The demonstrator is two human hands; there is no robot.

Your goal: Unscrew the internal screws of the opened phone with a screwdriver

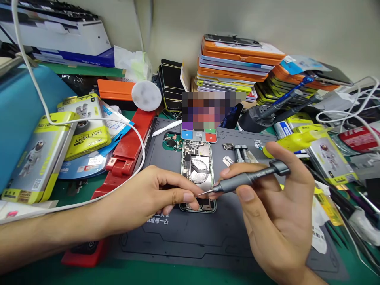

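Two hands, probably tip prep: our right hand (280, 211) grips the screwdriver (249, 180), left hand (156, 192) pinched, contents unclear; steady aim next.

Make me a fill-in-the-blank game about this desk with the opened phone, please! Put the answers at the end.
1. The slim grey metal screwdriver is in the person's ____ hand.
2. The opened rectangular phone lies on a wide flat mat coloured ____.
3. The grey-and-yellow box at the far left shows an ____ in a white spacesuit.
4. A thin dark panel lies on ____ of the tall stack of flat, colourful cases.

Missing words: right; grey; astronaut; top.
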